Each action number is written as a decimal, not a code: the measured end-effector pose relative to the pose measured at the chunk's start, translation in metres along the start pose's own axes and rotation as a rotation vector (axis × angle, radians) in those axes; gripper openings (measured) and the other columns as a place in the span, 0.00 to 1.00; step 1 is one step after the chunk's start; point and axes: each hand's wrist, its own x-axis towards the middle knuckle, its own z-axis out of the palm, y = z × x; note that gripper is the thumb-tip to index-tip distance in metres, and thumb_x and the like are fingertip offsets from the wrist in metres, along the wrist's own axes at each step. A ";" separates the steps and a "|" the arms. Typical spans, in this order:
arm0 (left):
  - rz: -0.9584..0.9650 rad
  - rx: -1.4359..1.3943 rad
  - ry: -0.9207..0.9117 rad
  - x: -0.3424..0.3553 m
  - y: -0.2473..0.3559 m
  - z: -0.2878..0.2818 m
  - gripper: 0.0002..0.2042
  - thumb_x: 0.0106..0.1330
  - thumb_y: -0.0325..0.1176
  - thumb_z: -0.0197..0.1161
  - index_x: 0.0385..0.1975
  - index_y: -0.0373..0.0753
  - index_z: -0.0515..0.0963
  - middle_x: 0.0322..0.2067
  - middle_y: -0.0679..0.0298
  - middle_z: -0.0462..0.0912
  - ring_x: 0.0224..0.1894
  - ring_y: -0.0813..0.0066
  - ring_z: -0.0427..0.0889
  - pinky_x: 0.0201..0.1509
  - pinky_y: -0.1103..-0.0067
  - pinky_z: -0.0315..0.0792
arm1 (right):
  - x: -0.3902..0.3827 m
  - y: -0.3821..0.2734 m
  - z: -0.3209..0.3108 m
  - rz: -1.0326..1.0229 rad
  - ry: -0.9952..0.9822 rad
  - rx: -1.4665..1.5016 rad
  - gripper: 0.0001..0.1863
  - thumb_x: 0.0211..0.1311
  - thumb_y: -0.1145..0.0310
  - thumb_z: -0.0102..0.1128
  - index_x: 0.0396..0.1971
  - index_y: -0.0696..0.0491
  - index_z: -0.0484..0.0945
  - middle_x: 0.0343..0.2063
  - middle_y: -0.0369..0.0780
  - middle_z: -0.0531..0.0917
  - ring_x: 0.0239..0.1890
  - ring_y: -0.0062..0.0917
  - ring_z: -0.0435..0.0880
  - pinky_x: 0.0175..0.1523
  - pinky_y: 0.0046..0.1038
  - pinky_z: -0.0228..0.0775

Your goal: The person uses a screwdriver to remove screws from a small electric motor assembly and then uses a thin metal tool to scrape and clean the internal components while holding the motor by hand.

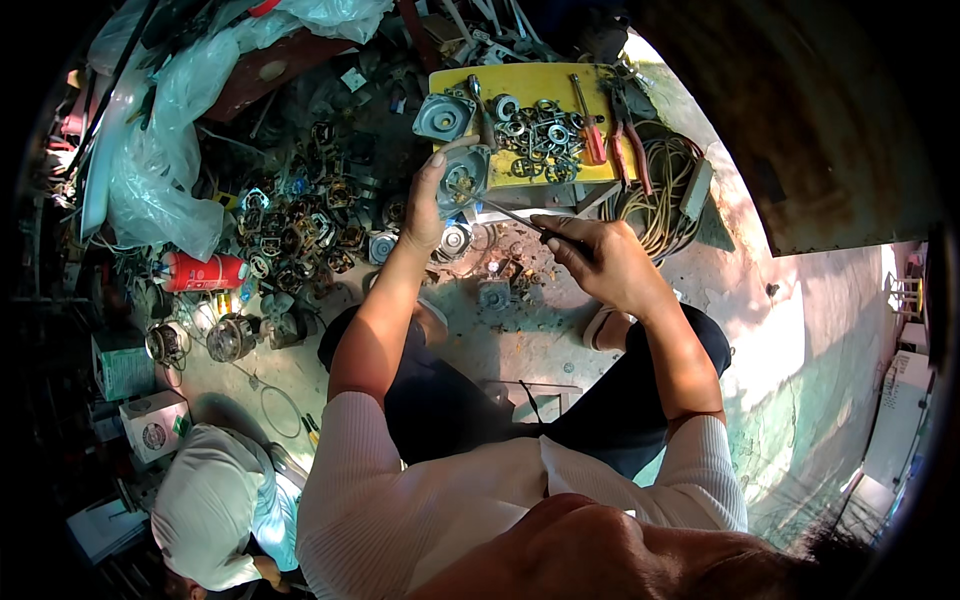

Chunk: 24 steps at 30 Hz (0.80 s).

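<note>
My left hand [428, 200] grips a square grey metal housing [464, 181] upright by its left side. My right hand [595, 255] is closed on the dark handle of a long screwdriver [513, 217], whose shaft points up-left to the housing's lower right. Just behind, a yellow board [540, 83] bears a second grey housing [443, 117], several rings and small metal parts [540, 135], a red-handled screwdriver [590, 135], another screwdriver [476, 98] and red-handled pliers [635, 150].
Heaped motor parts [295, 220], plastic sheeting [170, 140] and a red cylinder [205, 271] lie left; coiled cable [660, 195] right of the board; a rusty metal panel [790, 140] top right; a box [155, 425] lower left. A person [220, 500] in white bends at lower left.
</note>
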 end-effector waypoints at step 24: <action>0.195 0.391 -0.004 0.001 0.010 0.007 0.29 0.67 0.51 0.49 0.55 0.29 0.73 0.50 0.56 0.79 0.54 0.70 0.75 0.61 0.77 0.62 | 0.000 0.005 0.005 -0.005 0.078 -0.078 0.16 0.59 0.69 0.59 0.48 0.51 0.82 0.34 0.51 0.83 0.35 0.45 0.83 0.42 0.38 0.76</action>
